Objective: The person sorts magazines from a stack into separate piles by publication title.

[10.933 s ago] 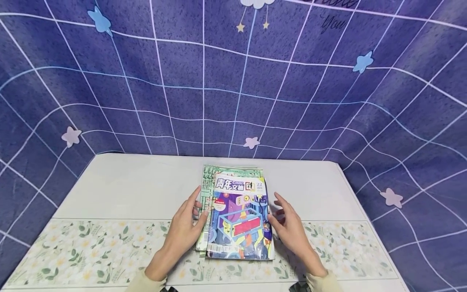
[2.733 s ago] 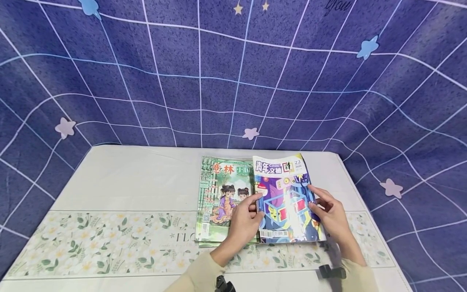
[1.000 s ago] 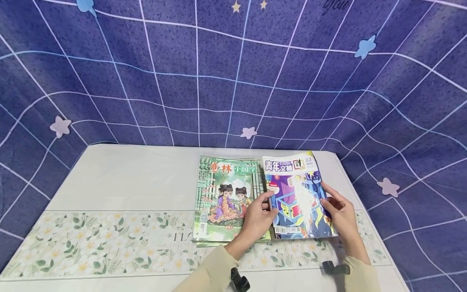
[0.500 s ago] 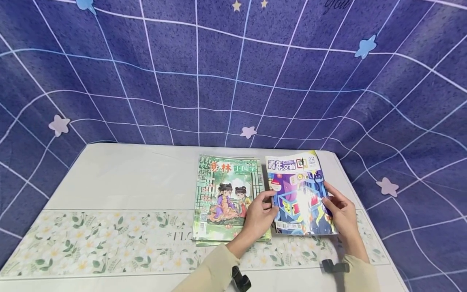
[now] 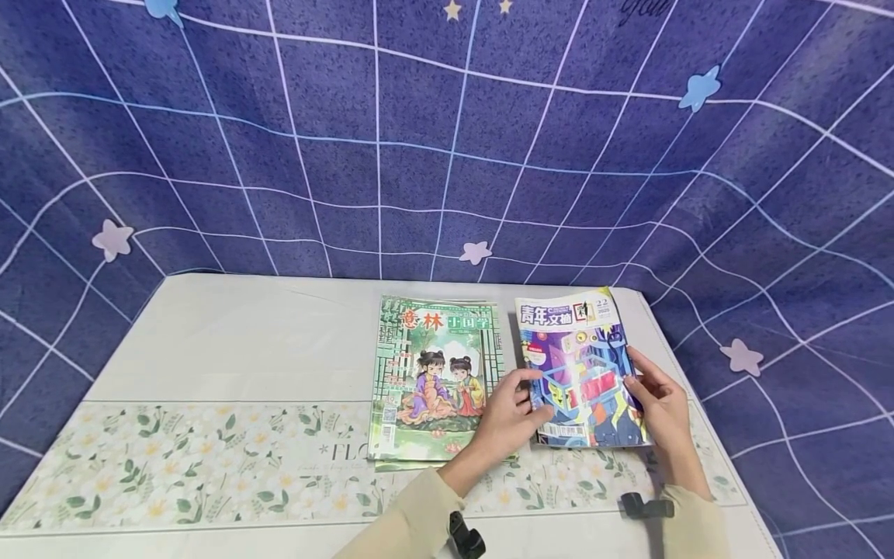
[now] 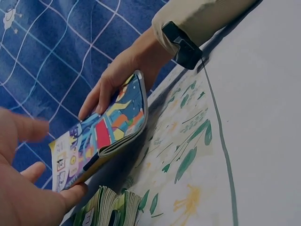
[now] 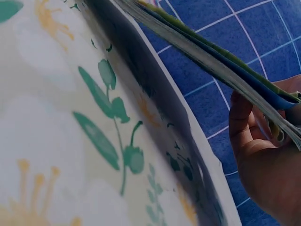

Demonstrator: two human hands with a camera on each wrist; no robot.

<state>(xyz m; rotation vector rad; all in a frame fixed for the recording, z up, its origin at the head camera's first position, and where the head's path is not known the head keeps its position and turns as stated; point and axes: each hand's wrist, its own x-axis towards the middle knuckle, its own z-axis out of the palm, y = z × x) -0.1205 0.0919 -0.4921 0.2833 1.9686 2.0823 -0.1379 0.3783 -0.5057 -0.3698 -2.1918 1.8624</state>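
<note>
The magazine with a purple and blue cover is lifted above the right part of the table, slightly tilted. My right hand pinches its right edge, thumb on the cover; in the right wrist view the fingers curl beneath the pages. At its left edge is my left hand, thumb and index finger overlapping the cover in the head view. In the left wrist view my left hand has its fingers spread, one fingertip touching the magazine's lower edge. Left of it lies a green magazine on a stack.
The white table has a floral band across its front. A dark blue curtain with grid lines and stars hangs behind and on both sides. Black straps with small devices are on the wrists.
The purple magazine was on top of the green stack earlier. It has been moved right, clear of the stack, and has shifted slightly further right. The left hand's thumb and index have spread.
</note>
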